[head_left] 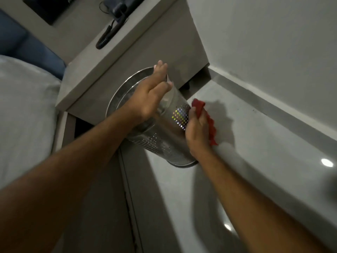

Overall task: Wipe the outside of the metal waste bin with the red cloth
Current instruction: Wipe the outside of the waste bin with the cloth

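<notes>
Against the wall corner, beside the bed: scene layout, largest item first.
Floor (255, 152): pale glossy tiles with light reflections; carries the shadows of bin and arms.
Bed (23, 110): white bedding at 9 o'clock, blue headboard above it.
Table (113, 57): grey bedside unit at 12 o'clock; carries a dark telephone (118, 8) with a coiled cord.
Metal waste bin (160, 132): frame centre, just in front of the table; perforated steel cylinder, tilted with its open mouth toward 10 o'clock and its base toward 5 o'clock. Whether the base touches the floor cannot be told.
Left hand (151, 95): at the bin's rim, 12 o'clock side; fingers (160, 65) extended over the rim edge, thumb on the outer wall, steadying the bin by the rim.
Right hand (196, 130): on the bin's outer wall, 3 o'clock side; fingers clenched around the red cloth.
Red cloth (199, 106): bunched in the right hand, pressed against the perforated wall; ends protrude above and below the hand.
</notes>
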